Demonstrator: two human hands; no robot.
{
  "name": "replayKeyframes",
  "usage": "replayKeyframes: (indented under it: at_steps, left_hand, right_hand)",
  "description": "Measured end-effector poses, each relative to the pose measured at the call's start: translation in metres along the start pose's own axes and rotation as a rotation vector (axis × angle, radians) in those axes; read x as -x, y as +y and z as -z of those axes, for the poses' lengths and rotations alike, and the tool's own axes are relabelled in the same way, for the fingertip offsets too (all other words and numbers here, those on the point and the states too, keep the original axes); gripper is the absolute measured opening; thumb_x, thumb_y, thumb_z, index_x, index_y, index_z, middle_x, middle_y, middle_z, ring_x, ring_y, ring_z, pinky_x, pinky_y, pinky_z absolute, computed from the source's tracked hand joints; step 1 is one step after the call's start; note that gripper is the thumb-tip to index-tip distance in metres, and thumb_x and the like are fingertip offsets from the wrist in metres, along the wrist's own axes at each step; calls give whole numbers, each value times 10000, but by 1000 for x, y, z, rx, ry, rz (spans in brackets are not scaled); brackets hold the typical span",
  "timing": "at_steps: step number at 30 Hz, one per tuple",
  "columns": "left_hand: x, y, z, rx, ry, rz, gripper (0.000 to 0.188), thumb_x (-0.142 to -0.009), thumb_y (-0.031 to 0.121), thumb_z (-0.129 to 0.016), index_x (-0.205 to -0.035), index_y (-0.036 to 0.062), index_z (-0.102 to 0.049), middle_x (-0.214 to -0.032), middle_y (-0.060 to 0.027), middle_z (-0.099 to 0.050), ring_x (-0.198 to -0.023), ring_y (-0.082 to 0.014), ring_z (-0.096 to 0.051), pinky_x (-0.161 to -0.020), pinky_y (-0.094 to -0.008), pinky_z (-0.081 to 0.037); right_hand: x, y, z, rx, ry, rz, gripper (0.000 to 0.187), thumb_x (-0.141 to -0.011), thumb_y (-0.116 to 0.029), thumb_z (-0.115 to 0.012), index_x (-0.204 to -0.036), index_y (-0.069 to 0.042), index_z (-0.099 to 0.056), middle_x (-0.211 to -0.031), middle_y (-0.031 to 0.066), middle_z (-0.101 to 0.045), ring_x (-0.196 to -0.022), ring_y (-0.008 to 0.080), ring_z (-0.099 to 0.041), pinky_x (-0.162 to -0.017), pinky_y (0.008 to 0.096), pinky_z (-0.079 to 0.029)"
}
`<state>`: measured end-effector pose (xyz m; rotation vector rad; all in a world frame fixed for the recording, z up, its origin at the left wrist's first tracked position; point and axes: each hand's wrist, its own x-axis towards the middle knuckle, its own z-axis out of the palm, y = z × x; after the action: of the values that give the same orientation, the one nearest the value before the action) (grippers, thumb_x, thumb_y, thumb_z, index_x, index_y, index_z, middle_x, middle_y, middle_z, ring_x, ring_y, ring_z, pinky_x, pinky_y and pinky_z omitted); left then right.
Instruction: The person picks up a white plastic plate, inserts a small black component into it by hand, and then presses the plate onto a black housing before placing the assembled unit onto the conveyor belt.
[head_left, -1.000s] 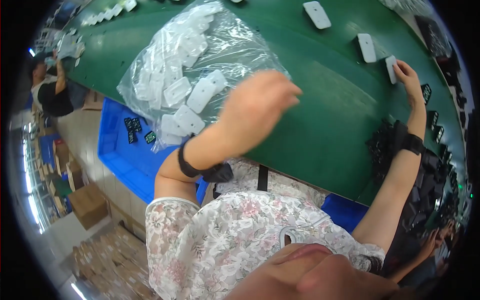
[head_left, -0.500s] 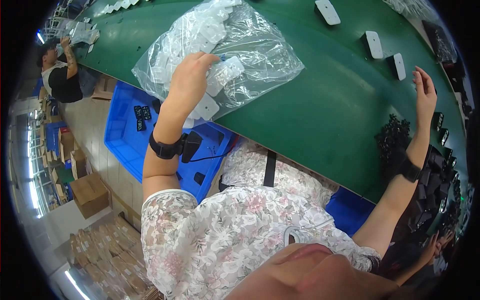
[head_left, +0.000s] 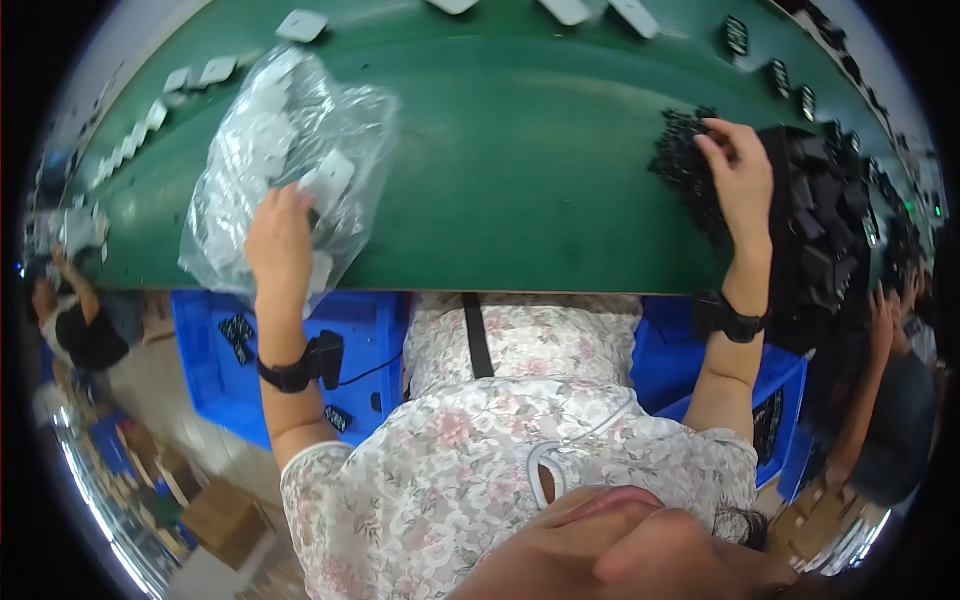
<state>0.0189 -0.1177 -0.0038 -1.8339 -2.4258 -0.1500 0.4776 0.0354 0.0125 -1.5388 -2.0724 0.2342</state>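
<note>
Green counter (head_left: 520, 190) in a workroom, carrying a clear bag (head_left: 300, 150) of white covers (head_left: 334, 175) at left, heaped black parts (head_left: 680, 155) at right. Left hand (head_left: 280, 225), fingers bunched, at the bag; right hand (head_left: 735, 175), fingers slightly parted, over the heap; holds indiscernible.

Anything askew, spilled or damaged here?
One mild oddity: the plastic bag of white covers at the left hand overhangs the near edge of the green table, above a blue bin, whereas the pile of small black parts lies fully on it. No damage stands out.
</note>
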Motion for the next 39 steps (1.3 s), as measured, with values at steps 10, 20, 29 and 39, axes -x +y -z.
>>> replayKeyframes:
  at_steps: [10, 20, 29, 39]
  left_hand:
    - [-42, 95, 31, 726, 327, -219, 291, -807, 11, -658, -1093, 57, -632, -957, -101, -581, -751, -224, -592, -649, -314, -470]
    - [-48, 213, -18, 1598, -391, -188, 433, -841, -19, -604, -1240, 60, -458, -913, -118, -600, -603, -141, -599, -513, -269, -482]
    - [-48, 208, -24, 1631, -560, -156, 228, -897, 22, -556, -1125, 37, -559, -900, -86, -591, -522, -103, -559, -454, -227, -442]
    - [-44, 211, -13, 1301, 172, -379, 136, -845, -36, -597, -967, 18, -624, -775, -58, -578, -524, -118, -569, -436, -232, -440]
  right_hand:
    - [15, 4, -17, 207, -13, 117, 101, -793, -92, -648, -860, -43, -591, -838, 71, -539, -796, 266, -544, -682, 357, -446]
    - [14, -3, -19, 171, -3, 96, 103, -815, -108, -640, -825, -32, -571, -803, 88, -522, -783, 273, -545, -663, 366, -438]
    - [-1, -45, -15, -235, 27, -53, 161, -834, -136, -680, -796, -23, -572, -681, 21, -527, -615, 129, -501, -580, 251, -396]
    - [-1, -117, -62, -1139, -230, -347, 159, -929, -165, -596, -828, -53, -546, -718, -26, -532, -636, 40, -470, -561, 182, -356]
